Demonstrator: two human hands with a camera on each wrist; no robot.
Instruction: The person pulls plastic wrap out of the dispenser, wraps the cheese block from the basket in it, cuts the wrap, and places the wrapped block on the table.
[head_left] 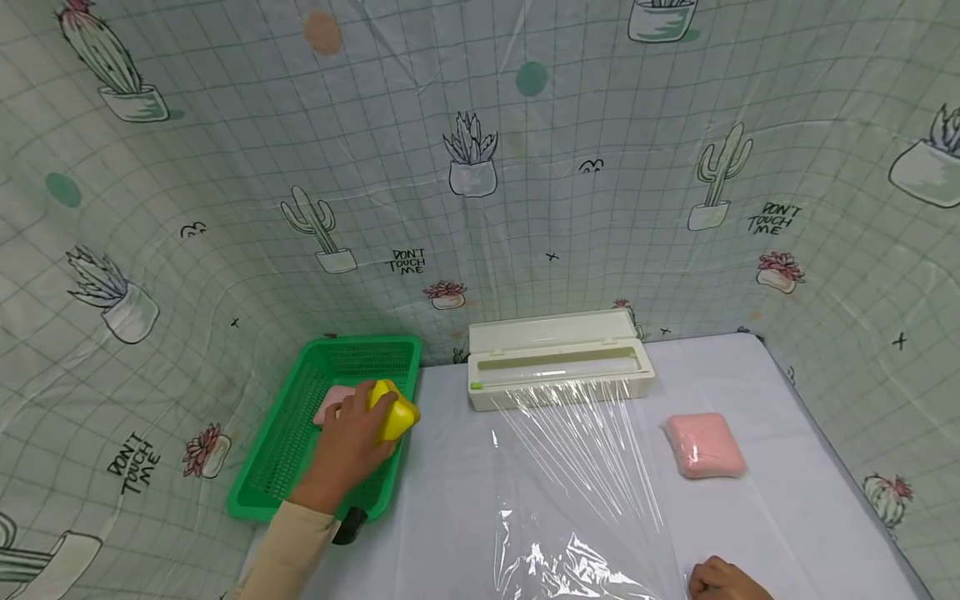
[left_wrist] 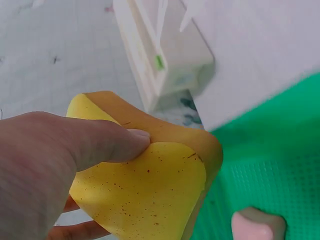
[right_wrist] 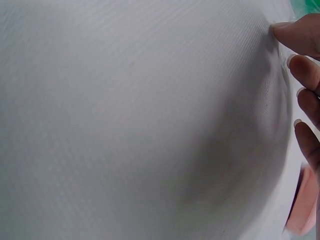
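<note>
Yellow block (head_left: 397, 412) sits in the left hand (head_left: 348, 446), the grip closed firmly on it with the thumb across its side, right by the right rim of the green basket (head_left: 261, 454). Going from the left, the basket reaches close to the patterned curtain (head_left: 390, 150), and inside it a pink piece (head_left: 330, 403) lies apart from the yellow block. A strip of white bench (head_left: 450, 483) separates basket and clear film (head_left: 577, 500). The film runs forward from a white dispenser box (head_left: 558, 346), lid raised, near the bench's back edge. By the film's right edge is the right hand (head_left: 723, 581), fingers bent; whether that grip pinches the film, I cannot tell. Beyond that edge rests a pink block (head_left: 707, 446), with bench surface on both sides of it before the film and the bench's right edge
</note>
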